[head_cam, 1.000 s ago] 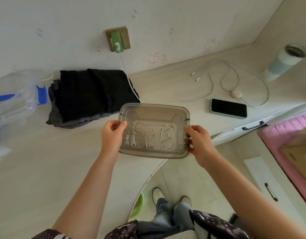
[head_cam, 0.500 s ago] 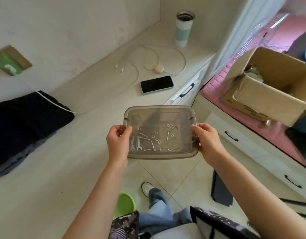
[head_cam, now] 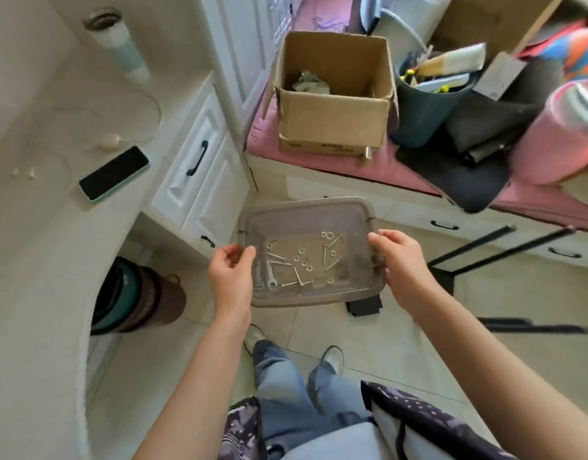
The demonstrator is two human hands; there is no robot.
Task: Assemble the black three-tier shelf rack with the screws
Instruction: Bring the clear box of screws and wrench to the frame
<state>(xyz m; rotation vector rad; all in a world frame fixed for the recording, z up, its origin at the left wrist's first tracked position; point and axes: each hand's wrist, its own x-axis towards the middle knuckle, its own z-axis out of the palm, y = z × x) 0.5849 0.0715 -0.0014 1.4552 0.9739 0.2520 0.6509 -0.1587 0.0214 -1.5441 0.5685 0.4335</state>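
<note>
Home bedroom, pink-sheeted bed [head_cam: 322, 157] over white drawers [head_cam: 199, 180], cardboard box [head_cam: 332, 94], phone [head_cam: 114, 175] on white tabletop [head_cam: 37, 244], tiled floor [head_cam: 402, 353]

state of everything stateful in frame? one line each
clear plastic tray: held level over the floor, screws, washers and a small wrench loose inside
left hand: grips the tray's left edge
right hand: grips the tray's right edge
cardboard box: flaps open, upright on the pink mat
phone: screen dark, flat on the counter
tumbler: upright
drawers: closed
</note>
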